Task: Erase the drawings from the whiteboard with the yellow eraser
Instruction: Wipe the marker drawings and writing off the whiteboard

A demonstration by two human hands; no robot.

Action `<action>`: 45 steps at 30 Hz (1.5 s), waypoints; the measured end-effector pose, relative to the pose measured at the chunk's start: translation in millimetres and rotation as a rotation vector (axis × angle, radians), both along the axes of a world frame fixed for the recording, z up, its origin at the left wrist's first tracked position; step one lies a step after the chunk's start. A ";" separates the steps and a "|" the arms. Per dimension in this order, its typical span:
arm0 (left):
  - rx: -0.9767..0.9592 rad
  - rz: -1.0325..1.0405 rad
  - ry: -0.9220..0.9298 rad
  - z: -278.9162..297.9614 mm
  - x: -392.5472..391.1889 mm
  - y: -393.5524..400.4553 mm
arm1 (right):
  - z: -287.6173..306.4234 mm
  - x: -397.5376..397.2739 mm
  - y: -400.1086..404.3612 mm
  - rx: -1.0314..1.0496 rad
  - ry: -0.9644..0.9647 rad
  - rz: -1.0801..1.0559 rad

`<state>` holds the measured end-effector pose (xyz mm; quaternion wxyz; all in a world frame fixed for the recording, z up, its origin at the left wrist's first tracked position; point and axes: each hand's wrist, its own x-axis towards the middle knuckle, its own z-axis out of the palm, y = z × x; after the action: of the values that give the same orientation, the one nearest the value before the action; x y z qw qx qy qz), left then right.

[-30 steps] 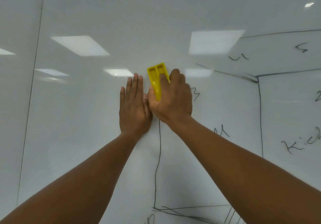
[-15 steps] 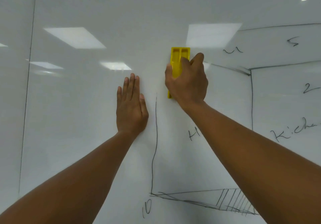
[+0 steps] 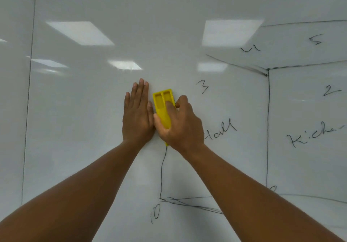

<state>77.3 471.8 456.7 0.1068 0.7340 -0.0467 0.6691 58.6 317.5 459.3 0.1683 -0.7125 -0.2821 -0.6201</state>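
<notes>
Glossy whiteboard (image 3: 93,129) filled the whole view, ceiling lights reflected up at 11 and 1 o'clock. Dead centre, the yellow eraser (image 3: 163,108) was gripped by the right hand (image 3: 180,127), fingers wrapped tight around it, and pressed on the board at the top of a drawn black line (image 3: 161,174). The left hand (image 3: 138,118) was laid flat just beside it, fingers straight and together. Scribbled "Hall" (image 3: 221,131) was left at 3 o'clock.

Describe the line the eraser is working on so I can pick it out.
On the whiteboard, find the right hand pressing the yellow eraser beside the flat left hand. The vertical line drops from the eraser's lower end to the hatched corner above the "10", left of the longer line.
</notes>
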 end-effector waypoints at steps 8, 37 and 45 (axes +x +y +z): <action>-0.029 -0.006 -0.037 -6.3 2.9 -2.0 | 59.5 14.9 -53.9 0.367 0.011 -0.034; -0.031 0.003 -0.018 -20.2 1.5 -1.0 | -11.0 10.5 -35.8 -0.196 -0.155 0.000; 0.032 0.035 -0.009 -29.0 0.6 8.1 | -13.2 17.7 -59.6 -0.765 -0.297 0.073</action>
<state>78.0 479.9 427.8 0.0831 0.7334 -0.0452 0.6732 76.3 257.9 446.1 -0.1294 -0.6159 -0.5387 -0.5601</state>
